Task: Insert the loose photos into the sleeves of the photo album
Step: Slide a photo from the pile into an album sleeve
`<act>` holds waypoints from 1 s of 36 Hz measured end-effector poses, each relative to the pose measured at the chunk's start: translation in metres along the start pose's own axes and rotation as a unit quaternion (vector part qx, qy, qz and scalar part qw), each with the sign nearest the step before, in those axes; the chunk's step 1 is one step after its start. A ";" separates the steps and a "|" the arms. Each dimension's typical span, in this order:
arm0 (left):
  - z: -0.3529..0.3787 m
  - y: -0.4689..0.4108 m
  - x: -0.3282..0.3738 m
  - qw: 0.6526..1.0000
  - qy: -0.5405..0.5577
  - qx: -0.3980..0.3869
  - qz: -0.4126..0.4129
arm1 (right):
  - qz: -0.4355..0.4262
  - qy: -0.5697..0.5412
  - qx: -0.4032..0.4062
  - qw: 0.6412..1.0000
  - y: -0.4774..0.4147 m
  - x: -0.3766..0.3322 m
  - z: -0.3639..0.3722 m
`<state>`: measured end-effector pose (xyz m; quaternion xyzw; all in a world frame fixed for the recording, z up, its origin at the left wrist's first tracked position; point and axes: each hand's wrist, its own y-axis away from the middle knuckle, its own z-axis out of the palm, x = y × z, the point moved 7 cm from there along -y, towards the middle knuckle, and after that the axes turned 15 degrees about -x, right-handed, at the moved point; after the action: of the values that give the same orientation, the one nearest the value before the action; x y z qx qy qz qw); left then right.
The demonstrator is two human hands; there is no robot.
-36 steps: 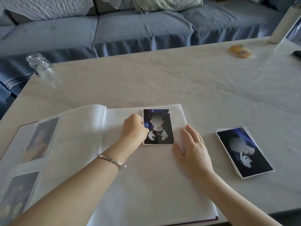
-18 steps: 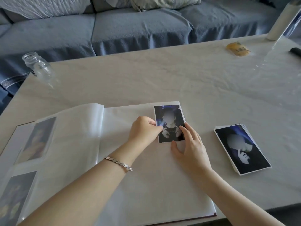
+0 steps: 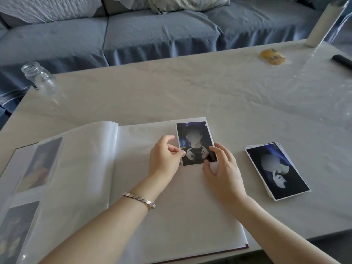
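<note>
So we're mid-insert here. The photo album [image 3: 133, 216] lies open across the lower middle of the frame, and one loose photo [image 3: 195, 143] sits at the top right corner of the right-hand page. Our left hand [image 3: 164, 159] pinches the photo's left edge between thumb and fingertips, the other fingers curled. Our right hand [image 3: 222, 168] is loosely spread, fingertips touching the photo's lower right corner with the thumb just below its bottom edge. Honestly we can't tell if the photo is already partway under the clear film or just lying on top of the page; the upper part looks a bit hazy, so maybe it's started going in.

The stack of photos [image 3: 277, 170] waits at right centre on the table [image 3: 190, 88], apart from the album. The left-hand pages [image 3: 38, 168] already show a couple of filled sleeves.

Next move, as we see it: keep the print square to the pocket and ease it in with both hands without bending the corners, then flatten the film and reach right for the top print of the stack. Plenty left to do, judging by that pile.
</note>
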<state>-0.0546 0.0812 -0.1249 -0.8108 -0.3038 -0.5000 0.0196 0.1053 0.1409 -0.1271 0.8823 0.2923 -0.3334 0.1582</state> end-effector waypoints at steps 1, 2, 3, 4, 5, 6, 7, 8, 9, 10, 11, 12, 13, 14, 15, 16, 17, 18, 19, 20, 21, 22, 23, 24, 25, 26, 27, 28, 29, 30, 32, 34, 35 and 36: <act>0.001 0.002 0.005 0.999 -0.027 -0.002 0.022 | 0.001 -0.002 0.007 1.000 0.002 0.000 -0.004; 0.003 0.005 0.010 0.997 -0.061 -0.007 0.050 | 0.002 0.003 0.014 1.000 0.005 0.001 -0.009; 0.006 0.008 0.016 0.992 -0.094 -0.015 0.078 | 0.002 0.013 0.024 1.000 0.009 0.001 -0.014; 0.009 0.009 0.019 0.987 -0.125 -0.027 0.098 | 0.003 0.029 0.033 0.999 0.012 0.003 -0.020; 0.012 0.011 0.021 0.981 -0.156 -0.039 0.108 | 0.010 0.048 0.036 0.998 0.015 0.005 -0.026; 0.015 0.012 0.021 0.974 -0.189 -0.048 0.112 | 0.027 0.067 0.025 0.997 0.018 0.009 -0.032; 0.017 0.012 0.021 0.967 -0.219 -0.053 0.115 | 0.057 0.085 0.005 0.995 0.021 0.016 -0.037; 0.018 0.013 0.021 0.960 -0.244 -0.055 0.123 | 0.088 0.107 -0.014 0.990 0.024 0.025 -0.042; 0.020 0.013 0.021 0.954 -0.263 -0.058 0.134 | 0.114 0.132 -0.024 0.984 0.026 0.033 -0.048; 0.021 0.015 0.021 0.947 -0.279 -0.064 0.144 | 0.133 0.157 -0.027 0.978 0.028 0.041 -0.054; 0.022 0.017 0.021 0.942 -0.291 -0.071 0.150 | 0.149 0.180 -0.032 0.972 0.030 0.048 -0.059; 0.022 0.020 0.020 0.938 -0.301 -0.074 0.157 | 0.167 0.206 -0.040 0.963 0.031 0.055 -0.063; 0.021 0.023 0.020 0.935 -0.307 -0.071 0.166 | 0.183 0.234 -0.053 0.953 0.033 0.061 -0.065; 0.020 0.026 0.021 0.932 -0.310 -0.063 0.177 | 0.193 0.260 -0.062 0.944 0.035 0.065 -0.068; 0.020 0.029 0.021 0.931 -0.310 -0.055 0.188 | 0.195 0.278 -0.064 0.938 0.037 0.067 -0.070; 0.019 0.032 0.020 0.931 -0.306 -0.046 0.195 | 0.186 0.296 -0.060 0.935 0.038 0.067 -0.072; 0.017 0.036 0.020 0.932 -0.298 -0.038 0.201 | 0.173 0.309 -0.056 0.934 0.038 0.064 -0.073; 0.015 0.039 0.020 0.935 -0.286 -0.034 0.205 | 0.166 0.326 -0.059 0.929 0.040 0.059 -0.073; 0.012 0.042 0.021 0.940 -0.271 -0.031 0.206 | 0.167 0.344 -0.072 0.921 0.042 0.056 -0.072; 0.008 0.044 0.022 0.945 -0.254 -0.030 0.202 | 0.167 0.365 -0.085 0.912 0.044 0.052 -0.071; 0.005 0.048 0.022 0.951 -0.237 -0.029 0.198 | 0.169 0.378 -0.098 0.905 0.044 0.050 -0.067; 0.002 0.051 0.023 0.954 -0.222 -0.029 0.198 | 0.163 0.394 -0.101 0.899 0.045 0.047 -0.065; 0.000 0.055 0.024 0.957 -0.208 -0.031 0.197 | 0.146 0.406 -0.090 0.898 0.045 0.046 -0.062; -0.002 0.058 0.024 0.962 -0.193 -0.033 0.193 | 0.119 0.401 -0.067 0.906 0.045 0.044 -0.061; -0.003 0.060 0.023 0.966 -0.173 -0.037 0.186 | 0.086 0.373 -0.025 0.924 0.046 0.041 -0.063; -0.004 0.062 0.021 0.973 -0.145 -0.043 0.173 | 0.043 0.345 0.040 0.937 0.049 0.033 -0.069; -0.004 0.064 0.019 0.981 -0.109 -0.052 0.152 | 0.002 0.319 0.090 0.944 0.054 0.025 -0.073; -0.003 0.065 0.018 0.988 -0.063 -0.067 0.126 | -0.033 0.298 0.131 0.945 0.056 0.019 -0.077; 0.001 0.066 0.017 0.991 -0.002 -0.090 0.097 | -0.053 0.277 0.151 0.947 0.057 0.014 -0.079; 0.007 0.067 0.017 0.988 0.073 -0.121 0.063 | -0.069 0.262 0.164 0.948 0.058 0.006 -0.080; 0.025 0.073 0.021 0.953 0.230 -0.197 -0.017 | -0.113 0.244 0.191 0.944 0.061 -0.012 -0.080; 0.040 0.078 0.027 0.914 0.313 -0.253 -0.050 | -0.182 0.228 0.198 0.936 0.065 -0.031 -0.071; 0.046 0.080 0.031 0.900 0.340 -0.269 -0.052 | -0.215 0.218 0.193 0.932 0.068 -0.040 -0.065; 0.049 0.080 0.034 0.893 0.354 -0.276 -0.040 | -0.245 0.213 0.177 0.929 0.069 -0.050 -0.059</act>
<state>0.0360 0.0479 -0.0997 -0.5398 -0.1590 -0.8181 -0.1186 0.1471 0.0939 -0.0445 0.8471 0.4622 -0.2128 -0.1532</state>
